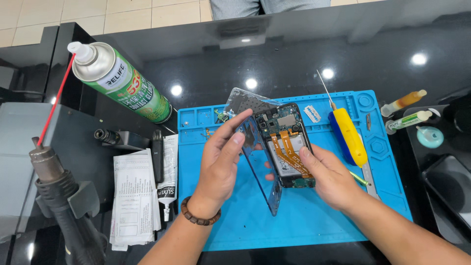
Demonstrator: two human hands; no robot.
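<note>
Your left hand [221,159] is curling loosely, fingers together, its fingertips [239,122] resting on the edge of the clear back cover [255,147], which is standing tilted up from the phone [287,145] like an opened book page. A beaded bracelet [198,214] is sitting on that wrist. Your right hand [331,176] is gripping the phone's lower right side, thumb [309,157] pressing on its face beside the orange flex cables [289,152], the other fingers wrapping underneath. The phone is lying open, circuit board and battery showing, held just above the middle of the blue mat [235,216].

Further out on the mat, a yellow-handled screwdriver [347,133] is lying just right of the phone, a razor blade [311,114] near its tip, and metal tweezers [370,179] beside your right wrist. Left of the mat, a glue tube [167,184] and folded papers [132,196] are lying side by side. A green spray can [122,81] is leaning behind them, and a hot-air nozzle [46,164] is standing at the far left. Two syringes [405,110] are lying off the mat's right corner.
</note>
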